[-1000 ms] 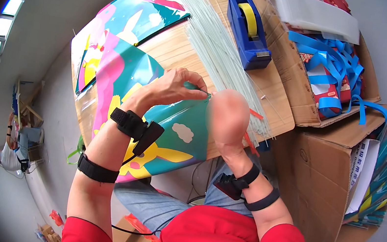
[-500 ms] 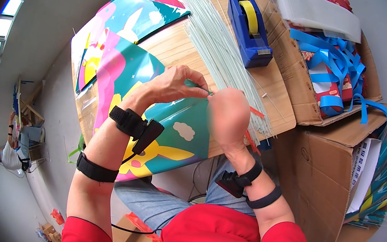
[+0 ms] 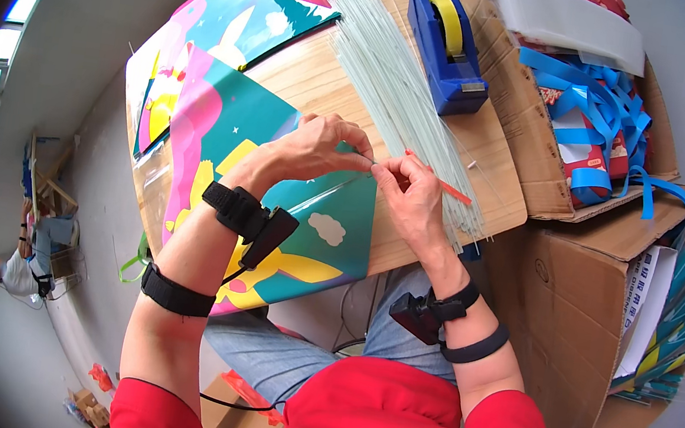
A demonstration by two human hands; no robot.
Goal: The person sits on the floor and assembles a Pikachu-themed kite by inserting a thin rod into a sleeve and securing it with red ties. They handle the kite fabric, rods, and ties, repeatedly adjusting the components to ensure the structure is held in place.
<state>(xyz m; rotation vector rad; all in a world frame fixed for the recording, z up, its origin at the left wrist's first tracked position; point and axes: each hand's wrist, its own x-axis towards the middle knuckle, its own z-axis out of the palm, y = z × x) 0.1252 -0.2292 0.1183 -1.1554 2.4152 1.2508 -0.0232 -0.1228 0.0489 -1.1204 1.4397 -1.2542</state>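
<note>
A glossy teal sheet [image 3: 327,229] printed with yellow, pink and white cartoon shapes lies across the near side of the wooden table. At its upper right corner my left hand [image 3: 316,151] is closed, pinching the sheet's corner between thumb and fingers. My right hand [image 3: 411,199] is closed too, its thumb and forefinger meeting the left fingertips at that corner. What the right fingertips grip is too small to make out. An orange-red strip [image 3: 456,194] shows behind and to the right of my right hand; whether the hand holds it is hidden.
Long thin pale rods [image 3: 381,62] lie in a bundle across the table [image 3: 496,179]. Beyond them stands a blue tape dispenser [image 3: 457,86]. Cardboard boxes [image 3: 560,288] with blue ribbons [image 3: 582,94] and teal rolled pieces [image 3: 680,305] crowd the right. Another person [image 3: 23,274] is far left.
My right hand, blurred before, has turned and now shows its thumb and forefinger pinched at the sheet's corner. The orange-red strip has shifted slightly. My left hand stays at the corner.
</note>
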